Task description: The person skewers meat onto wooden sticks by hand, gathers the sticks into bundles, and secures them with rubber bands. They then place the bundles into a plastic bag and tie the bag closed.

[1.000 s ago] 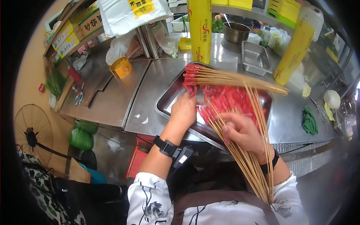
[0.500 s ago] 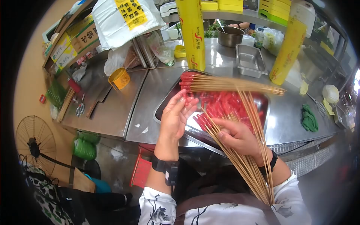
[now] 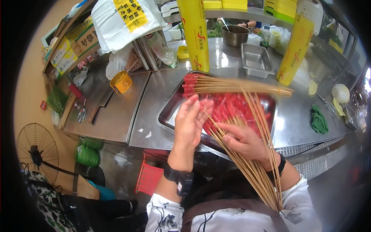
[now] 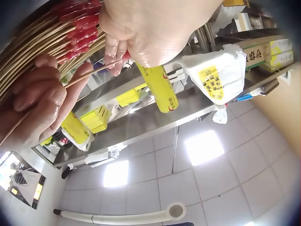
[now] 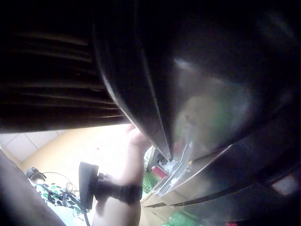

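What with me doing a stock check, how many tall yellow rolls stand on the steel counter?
2. One yellow roll stands behind the tray, toward its left side; the other roll stands to the right of the small steel pan. More could be hidden.

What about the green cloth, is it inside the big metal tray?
No, the green cloth lies on the counter, right of the big metal tray.

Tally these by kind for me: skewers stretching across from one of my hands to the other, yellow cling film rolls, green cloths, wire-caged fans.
Skewer between right hand and left hand: 1
Yellow cling film rolls: 2
Green cloth: 1
Wire-caged fan: 1
Total: 5
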Demonstrator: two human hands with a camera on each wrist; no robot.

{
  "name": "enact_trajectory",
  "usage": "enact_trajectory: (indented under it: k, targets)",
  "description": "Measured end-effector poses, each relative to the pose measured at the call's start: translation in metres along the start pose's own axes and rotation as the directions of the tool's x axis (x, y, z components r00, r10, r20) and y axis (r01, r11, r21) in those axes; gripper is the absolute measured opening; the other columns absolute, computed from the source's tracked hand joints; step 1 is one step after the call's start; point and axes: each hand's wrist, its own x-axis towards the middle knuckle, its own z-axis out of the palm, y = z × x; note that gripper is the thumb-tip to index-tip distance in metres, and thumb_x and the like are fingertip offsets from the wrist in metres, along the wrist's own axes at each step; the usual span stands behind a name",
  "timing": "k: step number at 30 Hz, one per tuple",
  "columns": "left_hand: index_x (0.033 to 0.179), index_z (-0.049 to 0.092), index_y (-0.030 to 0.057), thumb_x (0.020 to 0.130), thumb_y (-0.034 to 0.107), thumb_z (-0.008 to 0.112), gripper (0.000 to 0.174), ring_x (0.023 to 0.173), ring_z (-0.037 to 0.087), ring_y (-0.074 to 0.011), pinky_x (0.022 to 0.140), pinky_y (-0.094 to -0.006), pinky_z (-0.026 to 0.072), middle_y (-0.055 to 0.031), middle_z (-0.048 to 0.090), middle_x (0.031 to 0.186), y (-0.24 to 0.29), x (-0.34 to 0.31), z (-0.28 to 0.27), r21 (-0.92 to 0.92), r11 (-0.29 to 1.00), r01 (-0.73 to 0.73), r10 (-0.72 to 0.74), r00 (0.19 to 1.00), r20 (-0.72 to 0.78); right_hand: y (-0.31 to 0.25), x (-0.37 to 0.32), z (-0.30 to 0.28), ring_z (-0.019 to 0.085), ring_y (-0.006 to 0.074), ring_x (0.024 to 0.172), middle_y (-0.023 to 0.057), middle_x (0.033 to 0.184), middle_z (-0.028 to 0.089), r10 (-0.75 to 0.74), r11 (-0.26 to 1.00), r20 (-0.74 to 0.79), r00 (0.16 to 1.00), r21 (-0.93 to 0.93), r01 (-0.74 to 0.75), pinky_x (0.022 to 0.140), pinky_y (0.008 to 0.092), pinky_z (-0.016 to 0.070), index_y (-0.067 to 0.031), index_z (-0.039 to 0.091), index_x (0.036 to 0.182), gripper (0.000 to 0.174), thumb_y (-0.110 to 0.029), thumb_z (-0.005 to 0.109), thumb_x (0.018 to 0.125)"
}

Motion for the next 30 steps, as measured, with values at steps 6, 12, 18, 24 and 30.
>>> enact_trajectory:
  k: [6, 12, 18, 24, 30]
  targets:
    - [0.116, 0.044, 0.0028, 0.091, 0.009, 0.052, 0.026, 0.100, 0.060, -0.0263, 0.088, -0.0359, 0.0506, -0.0138, 0.058, 0.103, -0.004, -0.004, 0.005, 0.001, 0.998, -0.063, 0.063, 0.998, -0.015, 0.000, 0.000, 0.000, 0.051, 0.0079, 0.059, 0.0039, 0.066, 0.055, 0.021, 1.000, -0.012, 1.000, -0.009, -0.021, 0.055, 0.0246, 0.0427, 0.0014, 0.052, 0.122, 0.037, -0.010, 0.054, 0.087]
    - [0.111, 0.046, 0.0051, 0.091, 0.009, 0.053, 0.022, 0.094, 0.062, -0.0251, 0.086, -0.0370, 0.0509, -0.0130, 0.060, 0.100, -0.014, -0.010, 0.010, -0.019, 0.993, -0.118, 0.118, 0.993, 0.009, 0.003, 0.000, 0.002, 0.049, 0.0074, 0.057, 0.0038, 0.063, 0.052, 0.017, 0.999, -0.055, 0.998, 0.033, -0.015, 0.053, 0.0245, 0.0410, 0.0020, 0.053, 0.121, 0.036, -0.008, 0.053, 0.086]
    - [0.110, 0.048, 0.0060, 0.091, 0.008, 0.052, 0.020, 0.093, 0.062, -0.0249, 0.084, -0.0376, 0.0511, -0.0129, 0.061, 0.097, -0.023, -0.012, 0.010, -0.057, 0.990, -0.130, 0.131, 0.991, 0.013, 0.005, 0.000, 0.003, 0.048, 0.0073, 0.056, 0.0036, 0.062, 0.051, -0.018, 1.000, -0.083, 0.996, 0.002, 0.018, 0.051, 0.0245, 0.0398, 0.0017, 0.052, 0.121, 0.036, -0.007, 0.052, 0.086]
    - [0.111, 0.048, 0.0068, 0.091, 0.006, 0.051, 0.021, 0.092, 0.063, -0.0261, 0.084, -0.0379, 0.0509, -0.0137, 0.062, 0.098, -0.028, -0.018, 0.012, -0.065, 0.989, -0.135, 0.137, 0.990, 0.024, 0.005, 0.000, 0.002, 0.046, 0.0067, 0.056, 0.0030, 0.062, 0.050, -0.028, 1.000, -0.080, 0.996, 0.001, 0.028, 0.051, 0.0237, 0.0391, 0.0005, 0.051, 0.123, 0.037, -0.007, 0.052, 0.087]
    - [0.111, 0.047, 0.0057, 0.091, 0.006, 0.052, 0.021, 0.092, 0.063, -0.0270, 0.083, -0.0379, 0.0509, -0.0147, 0.062, 0.098, -0.026, -0.019, 0.011, -0.004, 0.991, -0.132, 0.132, 0.991, 0.020, 0.001, -0.002, 0.001, 0.045, 0.0053, 0.057, -0.0005, 0.064, 0.050, 0.059, 0.995, -0.056, 0.997, 0.086, -0.054, 0.051, 0.0233, 0.0384, -0.0015, 0.052, 0.122, 0.036, -0.009, 0.052, 0.087]
